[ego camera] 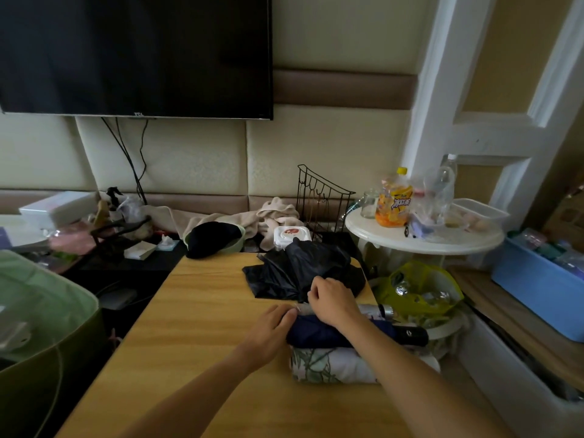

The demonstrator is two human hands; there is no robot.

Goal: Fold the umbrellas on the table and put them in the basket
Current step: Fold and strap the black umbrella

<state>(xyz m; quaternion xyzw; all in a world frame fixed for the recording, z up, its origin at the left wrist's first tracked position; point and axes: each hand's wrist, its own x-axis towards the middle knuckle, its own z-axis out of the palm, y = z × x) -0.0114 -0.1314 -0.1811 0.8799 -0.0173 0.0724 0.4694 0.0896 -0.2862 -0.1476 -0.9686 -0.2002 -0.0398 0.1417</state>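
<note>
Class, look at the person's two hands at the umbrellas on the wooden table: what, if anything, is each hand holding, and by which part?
The right hand curls over the silver umbrella, near its middle. The left hand rests against the navy umbrella's left end; a grip cannot be told.

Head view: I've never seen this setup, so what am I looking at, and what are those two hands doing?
There is no machine. A person wears one camera on the head, looking forward and down. On the wooden table lie a loose black umbrella, a folded navy umbrella, a floral one nearest, and a silvery one. The right hand curls at the black umbrella's edge; its grip is unclear. The left hand rests on the navy umbrella's end.
</note>
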